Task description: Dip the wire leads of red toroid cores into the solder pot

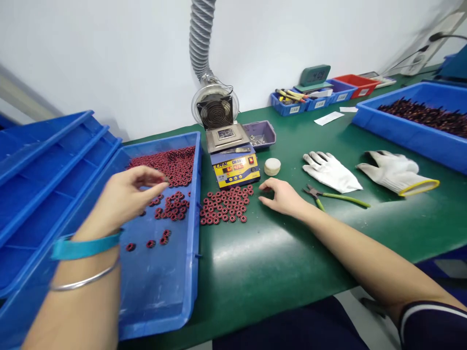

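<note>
Left hand (122,194) over blue tray (156,289), right hand (282,197) right of ring cluster (225,205).
Both curled; can't tell if clamped.

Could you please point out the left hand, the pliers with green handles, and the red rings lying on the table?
Left hand (126,194): head view, back of the hand.
Pliers (337,196): head view, a green handle.
Red rings (225,204): head view, middle of the group.
</note>
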A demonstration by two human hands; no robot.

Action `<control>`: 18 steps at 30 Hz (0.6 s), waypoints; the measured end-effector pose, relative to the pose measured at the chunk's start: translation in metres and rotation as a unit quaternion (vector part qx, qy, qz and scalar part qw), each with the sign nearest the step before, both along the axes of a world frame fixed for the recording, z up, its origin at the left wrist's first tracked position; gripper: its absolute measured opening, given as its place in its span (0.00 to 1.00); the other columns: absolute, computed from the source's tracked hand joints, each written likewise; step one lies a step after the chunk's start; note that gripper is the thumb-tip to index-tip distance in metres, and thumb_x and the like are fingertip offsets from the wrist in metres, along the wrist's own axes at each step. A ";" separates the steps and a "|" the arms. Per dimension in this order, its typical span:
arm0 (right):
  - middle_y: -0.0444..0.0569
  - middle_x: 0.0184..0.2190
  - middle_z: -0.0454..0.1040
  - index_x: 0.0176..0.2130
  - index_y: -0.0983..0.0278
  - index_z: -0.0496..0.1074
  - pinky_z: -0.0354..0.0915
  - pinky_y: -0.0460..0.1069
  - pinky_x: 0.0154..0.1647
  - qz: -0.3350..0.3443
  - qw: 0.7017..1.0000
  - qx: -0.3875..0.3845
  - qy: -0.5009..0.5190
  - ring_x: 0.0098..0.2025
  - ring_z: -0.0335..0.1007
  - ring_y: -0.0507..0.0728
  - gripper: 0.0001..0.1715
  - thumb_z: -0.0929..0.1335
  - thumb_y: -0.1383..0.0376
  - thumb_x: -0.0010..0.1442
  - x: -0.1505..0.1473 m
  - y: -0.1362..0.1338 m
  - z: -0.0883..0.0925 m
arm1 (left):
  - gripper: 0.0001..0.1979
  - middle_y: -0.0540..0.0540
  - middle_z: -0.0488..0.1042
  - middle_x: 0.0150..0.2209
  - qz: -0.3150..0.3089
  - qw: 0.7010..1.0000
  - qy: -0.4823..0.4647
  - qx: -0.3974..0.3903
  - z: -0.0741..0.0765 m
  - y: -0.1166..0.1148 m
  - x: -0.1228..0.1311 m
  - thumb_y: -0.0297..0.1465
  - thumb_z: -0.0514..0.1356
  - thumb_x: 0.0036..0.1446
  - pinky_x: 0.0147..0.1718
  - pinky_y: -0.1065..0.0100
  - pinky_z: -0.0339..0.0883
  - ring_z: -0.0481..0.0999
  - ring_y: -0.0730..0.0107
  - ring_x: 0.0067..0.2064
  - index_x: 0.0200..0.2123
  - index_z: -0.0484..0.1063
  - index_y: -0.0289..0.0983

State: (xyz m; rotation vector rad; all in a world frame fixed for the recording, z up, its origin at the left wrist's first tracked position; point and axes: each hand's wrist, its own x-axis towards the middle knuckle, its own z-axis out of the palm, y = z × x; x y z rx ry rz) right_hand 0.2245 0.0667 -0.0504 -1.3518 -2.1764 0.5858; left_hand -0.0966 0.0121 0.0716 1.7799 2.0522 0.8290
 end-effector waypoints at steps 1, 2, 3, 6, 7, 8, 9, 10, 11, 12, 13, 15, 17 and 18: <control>0.53 0.38 0.75 0.37 0.65 0.71 0.68 0.54 0.43 0.001 1.000 -0.019 -0.021 0.40 0.73 0.60 0.11 0.71 0.67 0.50 0.000 0.003 -0.004 | 0.12 0.56 0.75 0.28 0.032 0.999 0.036 -0.020 0.001 -0.003 -0.022 0.37 0.64 0.50 0.36 0.72 0.65 0.71 0.76 0.32 0.34 0.73 0.36; 0.53 0.39 0.75 0.38 0.66 0.71 0.67 0.54 0.44 0.003 0.999 -0.027 -0.032 0.41 0.72 0.60 0.12 0.71 0.67 0.51 -0.001 0.005 -0.007 | 0.10 0.56 0.76 0.28 0.052 0.994 0.069 -0.065 -0.001 -0.006 -0.043 0.36 0.65 0.49 0.37 0.72 0.65 0.72 0.74 0.33 0.33 0.73 0.37; 0.53 0.40 0.74 0.38 0.66 0.72 0.67 0.54 0.45 0.003 0.999 -0.027 -0.037 0.42 0.72 0.60 0.12 0.71 0.67 0.51 -0.004 0.006 -0.010 | 0.09 0.57 0.75 0.25 0.091 0.987 0.091 -0.092 -0.006 -0.011 -0.063 0.34 0.67 0.45 0.35 0.72 0.65 0.73 0.73 0.31 0.29 0.73 0.37; 0.53 0.39 0.73 0.38 0.65 0.72 0.65 0.54 0.44 -0.018 0.999 -0.008 -0.034 0.41 0.71 0.59 0.10 0.71 0.66 0.52 -0.014 0.007 -0.016 | 0.08 0.57 0.74 0.20 0.126 0.973 0.085 -0.171 -0.029 -0.028 -0.109 0.31 0.69 0.41 0.33 0.72 0.65 0.73 0.71 0.27 0.24 0.72 0.38; 0.52 0.38 0.73 0.37 0.65 0.72 0.65 0.53 0.43 -0.025 0.999 -0.001 -0.026 0.40 0.71 0.59 0.10 0.71 0.66 0.52 -0.016 0.007 -0.019 | 0.08 0.58 0.74 0.19 0.127 0.972 0.077 -0.184 -0.038 -0.034 -0.117 0.32 0.69 0.42 0.32 0.72 0.64 0.72 0.72 0.26 0.23 0.72 0.39; 0.51 0.37 0.73 0.36 0.65 0.72 0.65 0.53 0.42 -0.031 0.999 0.005 -0.015 0.39 0.70 0.58 0.09 0.71 0.66 0.52 -0.019 0.007 -0.021 | 0.09 0.58 0.73 0.17 0.129 0.971 0.068 -0.191 -0.047 -0.040 -0.123 0.35 0.69 0.42 0.31 0.73 0.64 0.72 0.73 0.25 0.22 0.72 0.39; 0.51 0.37 0.73 0.36 0.65 0.72 0.64 0.53 0.41 -0.036 0.999 0.011 -0.003 0.38 0.70 0.58 0.09 0.71 0.65 0.51 -0.020 0.007 -0.024 | 0.12 0.59 0.72 0.16 0.127 0.971 0.056 -0.193 -0.055 -0.046 -0.125 0.38 0.70 0.42 0.30 0.74 0.63 0.71 0.74 0.24 0.20 0.71 0.39; 0.50 0.36 0.73 0.35 0.65 0.72 0.64 0.53 0.41 -0.041 0.999 0.017 0.008 0.37 0.70 0.58 0.09 0.72 0.65 0.51 -0.022 0.008 -0.026 | 0.14 0.59 0.72 0.16 0.122 0.972 0.044 -0.194 -0.061 -0.050 -0.126 0.41 0.70 0.41 0.28 0.75 0.62 0.71 0.75 0.23 0.20 0.71 0.39; 0.50 0.36 0.74 0.35 0.64 0.72 0.64 0.53 0.41 -0.045 0.999 0.022 0.017 0.36 0.70 0.57 0.08 0.72 0.65 0.51 -0.022 0.008 -0.028 | 0.17 0.59 0.72 0.16 0.118 0.973 0.029 -0.196 -0.066 -0.054 -0.124 0.45 0.70 0.41 0.26 0.76 0.61 0.70 0.76 0.23 0.20 0.71 0.39; 0.50 0.35 0.74 0.34 0.64 0.72 0.64 0.53 0.41 -0.047 0.998 0.027 0.026 0.36 0.70 0.57 0.08 0.72 0.65 0.52 -0.023 0.009 -0.030 | 0.19 0.59 0.73 0.16 0.117 0.972 0.012 -0.201 -0.069 -0.056 -0.122 0.48 0.69 0.41 0.25 0.76 0.60 0.71 0.77 0.22 0.20 0.71 0.39; 0.50 0.35 0.74 0.34 0.64 0.73 0.64 0.54 0.41 -0.049 0.998 0.028 0.037 0.36 0.70 0.57 0.07 0.71 0.65 0.52 -0.023 0.009 -0.031 | 0.20 0.59 0.74 0.17 0.120 0.971 -0.003 -0.208 -0.070 -0.058 -0.120 0.50 0.68 0.41 0.24 0.77 0.60 0.71 0.77 0.22 0.22 0.72 0.39; 0.50 0.34 0.75 0.32 0.64 0.73 0.65 0.54 0.41 -0.050 0.996 0.017 0.074 0.36 0.71 0.57 0.05 0.71 0.66 0.52 -0.022 0.009 -0.030 | 0.21 0.59 0.76 0.19 0.136 0.966 -0.020 -0.220 -0.065 -0.058 -0.116 0.52 0.66 0.42 0.22 0.78 0.59 0.71 0.77 0.22 0.27 0.73 0.40; 0.50 0.32 0.76 0.30 0.64 0.73 0.67 0.54 0.41 -0.054 0.986 -0.028 0.153 0.35 0.72 0.57 0.04 0.71 0.66 0.50 -0.021 0.010 -0.026 | 0.20 0.60 0.77 0.20 0.156 0.965 -0.019 -0.208 -0.053 -0.054 -0.111 0.50 0.67 0.41 0.21 0.77 0.61 0.71 0.76 0.22 0.30 0.72 0.42; 0.50 0.31 0.77 0.29 0.64 0.73 0.68 0.54 0.41 -0.057 0.974 -0.066 0.210 0.34 0.72 0.56 0.05 0.72 0.65 0.49 -0.020 0.010 -0.023 | 0.19 0.60 0.77 0.20 0.167 0.968 -0.011 -0.189 -0.045 -0.052 -0.106 0.48 0.69 0.40 0.22 0.76 0.63 0.72 0.75 0.23 0.30 0.72 0.42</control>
